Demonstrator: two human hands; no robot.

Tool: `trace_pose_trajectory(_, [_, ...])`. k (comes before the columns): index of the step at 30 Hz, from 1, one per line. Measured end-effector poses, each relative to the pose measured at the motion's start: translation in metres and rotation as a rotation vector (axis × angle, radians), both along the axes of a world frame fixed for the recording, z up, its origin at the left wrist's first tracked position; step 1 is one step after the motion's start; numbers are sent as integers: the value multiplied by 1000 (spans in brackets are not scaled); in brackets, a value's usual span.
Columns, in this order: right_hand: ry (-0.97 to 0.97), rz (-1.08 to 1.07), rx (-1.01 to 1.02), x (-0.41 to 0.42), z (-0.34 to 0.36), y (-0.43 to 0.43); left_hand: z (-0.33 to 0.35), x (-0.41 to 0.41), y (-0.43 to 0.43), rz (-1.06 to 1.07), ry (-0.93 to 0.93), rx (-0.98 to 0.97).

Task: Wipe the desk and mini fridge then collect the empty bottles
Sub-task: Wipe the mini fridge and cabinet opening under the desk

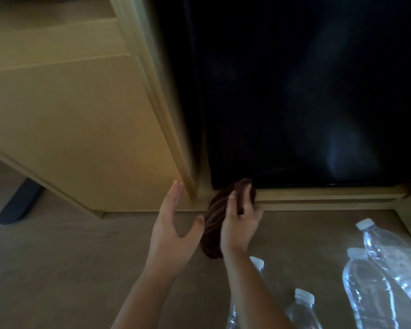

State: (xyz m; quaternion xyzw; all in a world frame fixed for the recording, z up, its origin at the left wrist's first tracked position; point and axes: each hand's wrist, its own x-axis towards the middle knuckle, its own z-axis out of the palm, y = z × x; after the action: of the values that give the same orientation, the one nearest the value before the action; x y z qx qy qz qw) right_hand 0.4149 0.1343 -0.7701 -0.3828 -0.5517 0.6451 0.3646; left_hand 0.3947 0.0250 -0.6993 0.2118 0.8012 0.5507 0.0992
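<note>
Left hand is spread beside the cabinet edge, holding nothing. Right hand grips a brown cloth at the fridge door's lower left corner. The cloth is soft and limp, so it is best held bunched, and its long axis runs down toward the floor. Bottles at right point their caps toward the fridge. They look light and thin, and are probably best taken by the neck.

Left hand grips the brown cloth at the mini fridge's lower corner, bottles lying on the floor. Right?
No: the head view shows the right hand gripping the brown cloth at the lower corner of the mini fridge; the left hand is open and empty. The bottles do lie on the floor.
</note>
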Motion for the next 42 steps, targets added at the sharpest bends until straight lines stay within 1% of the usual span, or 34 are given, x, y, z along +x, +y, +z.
trace_pose_trajectory(1, [-90, -169, 7, 8, 0, 15, -4, 0, 3, -22, 16, 6])
trace_pose_trajectory(2, [-132, -317, 16, 15, 3, 32, -6, 0, 7, -32, 41, 1])
trace_pose_trajectory(3, [-130, -434, 30, 24, 11, 50, -6, 1, 12, -45, 46, -11])
trace_pose_trajectory(4, [-123, -507, 72, 33, 21, 68, -6, 3, 18, -59, 30, -6])
trace_pose_trajectory(6, [-93, -585, 108, 42, 30, 99, -3, 4, 27, -89, 16, -8])
trace_pose_trajectory(8, [-68, -581, 133, 42, 34, 113, -1, 4, 35, -110, 18, -6])
trace_pose_trajectory(10, [-55, -555, 143, 34, 31, 110, -1, 4, 41, -112, 4, -2])
trace_pose_trajectory(16, [-10, -323, 134, 1, 27, 37, -7, 5, 28, -35, -10, 29])
trace_pose_trajectory(19, [-42, -134, 257, -11, 20, 4, -6, 8, 17, 25, -37, 17])
trace_pose_trajectory(21, [-83, -17, 305, -13, 13, -5, -4, 9, 13, 33, -49, 5])
trace_pose_trajectory(26, [-137, 83, 456, 11, 4, 14, -4, 10, 16, 77, -49, 8])
trace_pose_trajectory(28, [-145, 32, 471, 26, 6, 32, -5, 11, 24, 85, -53, 25])
trace_pose_trajectory(33, [-137, -332, 419, 65, 22, 96, 4, 16, 49, -9, -86, 19])
trace_pose_trajectory(35, [-103, -420, 436, 72, 30, 115, 5, 17, 56, -29, -99, 27])
trace_pose_trajectory(37, [-63, -445, 452, 69, 36, 123, 4, 17, 61, -51, -94, 31])
trace_pose_trajectory(39, [-36, -447, 412, 60, 38, 122, 4, 16, 61, -63, -71, 20])
trace_pose_trajectory(42, [-41, -472, 377, 44, 33, 107, 5, 13, 50, -58, -62, 11])
